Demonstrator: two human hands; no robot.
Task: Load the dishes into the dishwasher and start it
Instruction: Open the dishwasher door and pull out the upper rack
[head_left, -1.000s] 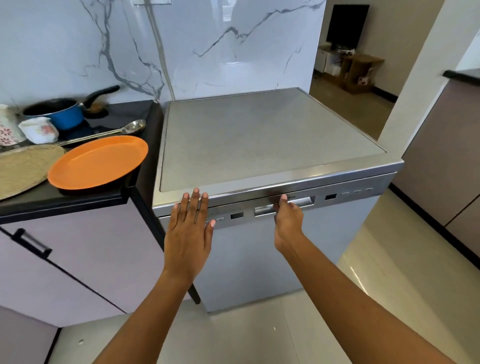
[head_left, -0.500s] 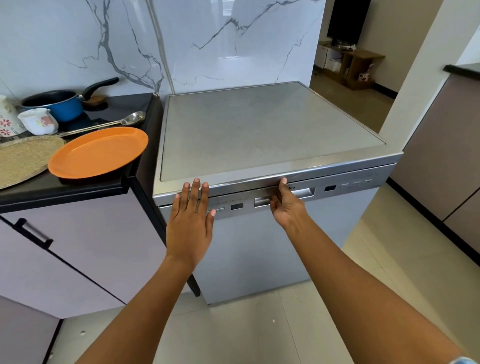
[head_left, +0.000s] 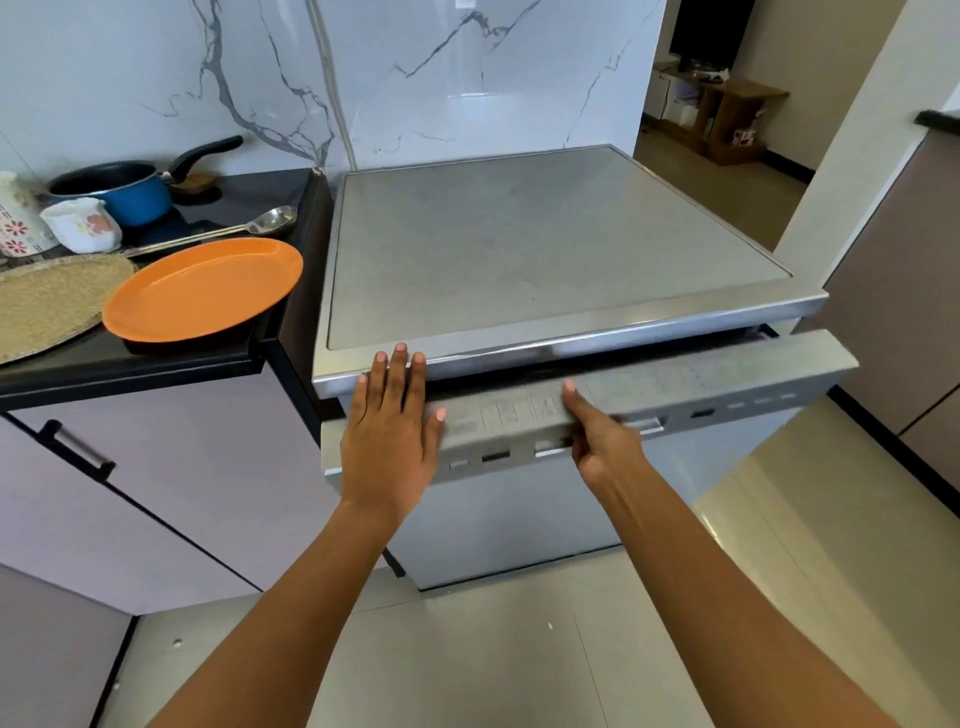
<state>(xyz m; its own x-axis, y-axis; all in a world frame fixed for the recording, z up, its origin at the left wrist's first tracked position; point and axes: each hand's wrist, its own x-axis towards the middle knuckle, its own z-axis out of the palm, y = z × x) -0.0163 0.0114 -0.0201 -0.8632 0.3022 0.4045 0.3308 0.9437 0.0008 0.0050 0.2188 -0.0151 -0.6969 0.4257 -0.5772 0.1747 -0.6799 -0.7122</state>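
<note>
— Where's the door?

— The dishwasher door is cracked open at the top. My right hand grips its handle, thumb on top; my left hand lies flat, fingers spread, bracing the dishwasher's top edge.

— Advice?

— I'd lower it slowly. The orange plate waits on the counter.

The dishwasher door is tipped out a little, so only a thin dark gap shows under the dishwasher top. Both hands sit in front of it. The counter is crowded with an orange plate, a spoon and a blue pot
</note>
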